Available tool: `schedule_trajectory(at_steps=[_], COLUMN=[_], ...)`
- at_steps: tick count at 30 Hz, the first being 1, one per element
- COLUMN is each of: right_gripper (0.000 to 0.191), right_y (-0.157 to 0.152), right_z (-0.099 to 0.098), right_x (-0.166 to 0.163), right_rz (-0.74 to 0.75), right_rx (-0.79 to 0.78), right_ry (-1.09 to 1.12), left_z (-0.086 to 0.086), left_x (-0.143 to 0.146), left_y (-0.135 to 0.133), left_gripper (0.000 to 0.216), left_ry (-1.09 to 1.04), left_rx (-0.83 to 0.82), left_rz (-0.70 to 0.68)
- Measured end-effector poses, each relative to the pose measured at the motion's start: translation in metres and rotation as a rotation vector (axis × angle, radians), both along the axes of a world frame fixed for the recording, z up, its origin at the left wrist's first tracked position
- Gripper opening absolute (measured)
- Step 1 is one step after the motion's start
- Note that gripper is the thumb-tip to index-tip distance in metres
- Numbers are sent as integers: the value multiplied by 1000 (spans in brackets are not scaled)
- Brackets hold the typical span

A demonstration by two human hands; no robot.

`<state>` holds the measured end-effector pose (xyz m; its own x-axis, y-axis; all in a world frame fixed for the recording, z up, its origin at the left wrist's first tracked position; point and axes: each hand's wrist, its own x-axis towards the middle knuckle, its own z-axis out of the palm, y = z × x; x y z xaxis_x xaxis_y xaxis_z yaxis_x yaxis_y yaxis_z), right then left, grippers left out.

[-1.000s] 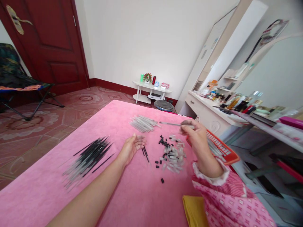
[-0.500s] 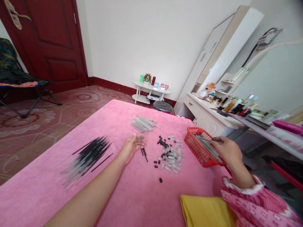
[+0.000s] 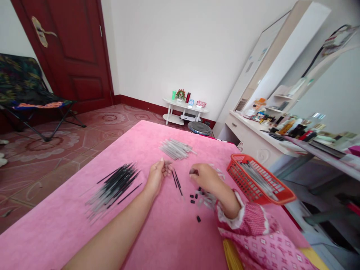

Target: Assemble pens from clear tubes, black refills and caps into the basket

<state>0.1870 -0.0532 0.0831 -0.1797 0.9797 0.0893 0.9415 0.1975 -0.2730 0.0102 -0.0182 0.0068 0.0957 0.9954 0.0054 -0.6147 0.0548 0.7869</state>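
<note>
My left hand (image 3: 158, 175) is over the middle of the pink cloth, fingers curled and thumb up; what it grips, if anything, is too small to make out. By its fingertips are a few thin black sticks (image 3: 177, 180). To its left lies a pile of thin black sticks with pale ends (image 3: 115, 187). Beyond it is a bundle of pale grey sticks (image 3: 177, 148). My right hand (image 3: 206, 177) is closed in a pinch, a dark spot showing at its fingertips. Under and beside it lie clear little tubes (image 3: 207, 202) and small black cylinders (image 3: 192, 201), partly hidden.
A red plastic basket (image 3: 244, 182) holding pale sticks (image 3: 260, 176) stands at the table's right edge. Folded yellow cloth (image 3: 232, 255) lies near the front, partly under my sleeve. Right of the table is a white dresser (image 3: 253, 140) with bottles; a folding chair (image 3: 25, 86) stands far left.
My right hand has left the basket and moved left over the tubes and black cylinders. My left hand stays by the black sticks, its fingers more curled. The view has shifted slightly.
</note>
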Motion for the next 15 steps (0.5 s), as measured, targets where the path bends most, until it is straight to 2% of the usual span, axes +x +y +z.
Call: schedule_trajectory(at_steps=[3,8,15], right_gripper=[11,25,35], right_y=[4,30,70], right_z=[-11,-18,-27], right_x=[-24,-29,-26], right_rz=[-2,-58,103], right_rx=[-65,55,231], right_ry=[-115,-148,-103], left_z=[-1,-5,-7], left_x=[-1,-1,0], left_y=[1,4,6], left_gripper=[39,43,51], left_ry=[-9,25,51], left_rx=[9,39,32], left_rz=[18,18,23])
